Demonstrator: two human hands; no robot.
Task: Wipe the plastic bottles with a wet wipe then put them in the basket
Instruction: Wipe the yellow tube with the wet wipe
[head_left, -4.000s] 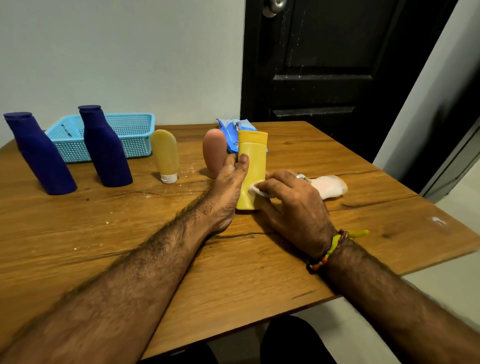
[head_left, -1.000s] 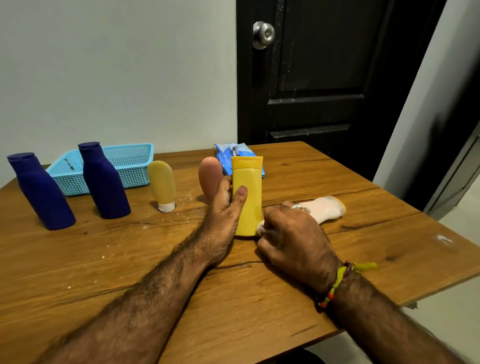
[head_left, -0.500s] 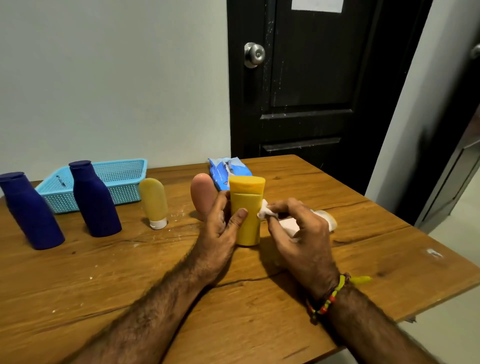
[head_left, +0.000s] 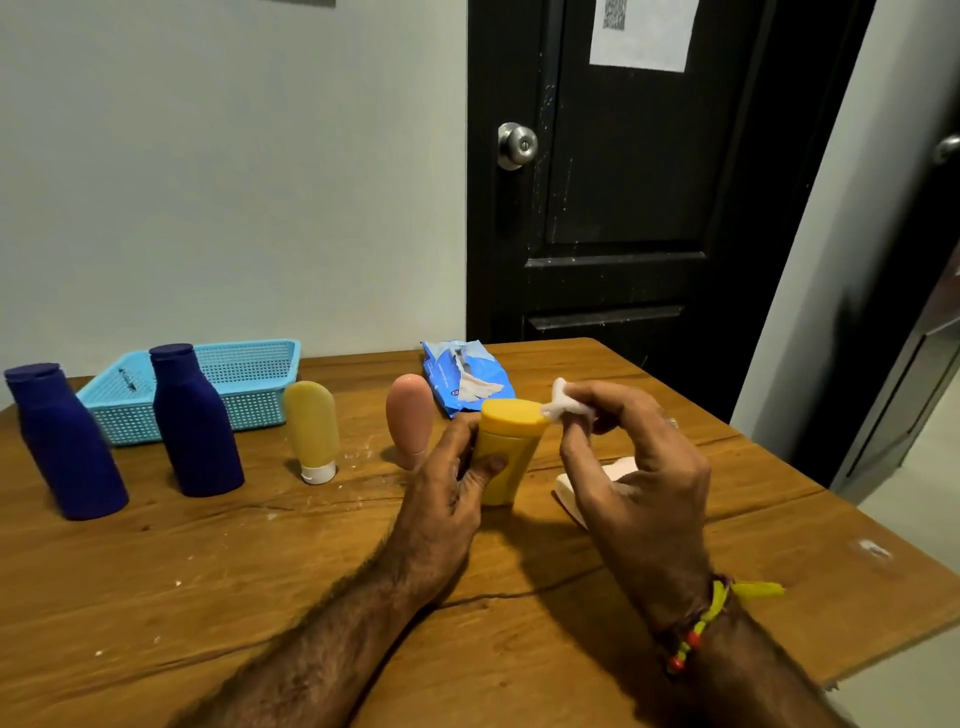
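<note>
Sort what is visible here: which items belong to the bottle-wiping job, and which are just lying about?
Job items:
left hand gripping the upright yellow plastic bottle
right hand pinching the white wet wipe
two dark blue plastic bottles
pale yellow tube bottle
pink tube bottle
white bottle lying flat
light blue mesh basket
blue wipes packet

Bystanders:
black door
paper sheet on it

Your left hand grips the bottle from its left side: thumb across the front, fingers curled behind, forearm running in from lower left, low over the table. Your right hand is raised beside the cap, fingertips pinching the wipe against its top edge. Beaded band on your right wrist.
</note>
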